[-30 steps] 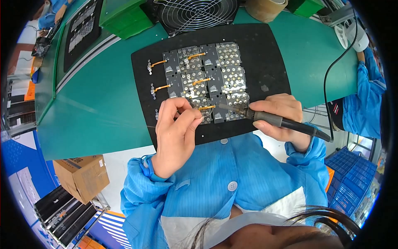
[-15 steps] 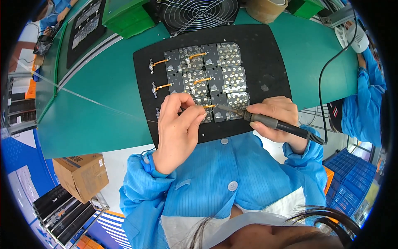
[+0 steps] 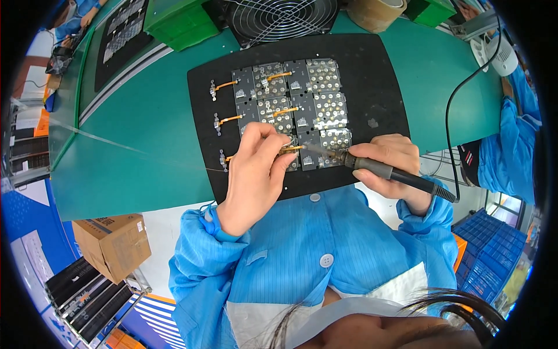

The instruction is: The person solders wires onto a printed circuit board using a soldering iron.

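Observation:
My right hand (image 3: 388,164) grips a soldering iron (image 3: 412,181) with a black handle. The iron's tip points left, at the end of an orange flex cable (image 3: 292,148) on the nearest row of a circuit board panel (image 3: 308,120). My left hand (image 3: 251,177) is closed in a pinch at that same cable, its fingers covering part of the board beneath. Similar cables with small metal-ended parts lie on the other boards and off the panel's left edge. Wispy smoke or blur shows around the tip. The panel rests on a black mat (image 3: 372,87).
A round fan (image 3: 282,20) with a wire guard stands behind the mat. Beside it are a roll of brown tape (image 3: 375,13) and green bins (image 3: 180,26). The iron's black cord (image 3: 450,110) loops at the right. Another person's blue sleeve (image 3: 517,151) is at the right edge.
My left hand has shifted slightly right and its fingers have drawn together at the cable, uncovering a part at the left. My right hand and the iron stay nearly in place.

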The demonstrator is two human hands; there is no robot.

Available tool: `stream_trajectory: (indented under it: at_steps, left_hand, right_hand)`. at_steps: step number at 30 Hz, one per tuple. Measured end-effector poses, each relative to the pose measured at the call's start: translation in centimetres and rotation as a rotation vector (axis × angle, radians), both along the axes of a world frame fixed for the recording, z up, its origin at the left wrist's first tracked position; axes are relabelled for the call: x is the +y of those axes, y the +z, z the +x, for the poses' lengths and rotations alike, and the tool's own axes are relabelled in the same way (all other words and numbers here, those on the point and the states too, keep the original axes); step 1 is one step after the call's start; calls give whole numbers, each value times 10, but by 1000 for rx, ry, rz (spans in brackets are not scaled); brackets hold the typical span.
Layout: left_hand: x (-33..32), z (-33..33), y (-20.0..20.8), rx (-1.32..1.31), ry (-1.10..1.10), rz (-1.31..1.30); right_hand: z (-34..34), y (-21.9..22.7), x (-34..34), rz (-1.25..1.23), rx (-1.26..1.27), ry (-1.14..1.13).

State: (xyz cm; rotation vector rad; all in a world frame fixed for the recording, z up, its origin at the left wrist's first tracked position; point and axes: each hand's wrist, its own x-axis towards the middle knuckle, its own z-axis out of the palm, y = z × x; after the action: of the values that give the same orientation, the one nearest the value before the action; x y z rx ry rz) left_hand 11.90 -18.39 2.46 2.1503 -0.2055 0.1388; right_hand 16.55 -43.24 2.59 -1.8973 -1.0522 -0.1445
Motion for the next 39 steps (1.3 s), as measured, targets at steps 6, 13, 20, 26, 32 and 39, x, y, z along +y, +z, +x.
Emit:
stream_trajectory:
  at_steps: [6,13,20,26,32,39]
  left_hand:
    - [1,2,-5,-18,-24,78]
    - [1,4,-5,-24,-17,74]
    - [1,5,-4,-14,-32,89]
    - [1,5,-4,14,-27,73]
    - [0,4,-1,11,-15,77]
    - [1,7,-1,-19,-40,117]
  right_hand:
    - [-1,0,1,11,1,0]
    - [0,-1,1,30,-8,12]
    - [0,0,-1,15,7,16]
    - [0,-2,0,34,21,-9]
    - [0,0,0,38,44,-7]
    - [1,0,0,37,43,0]
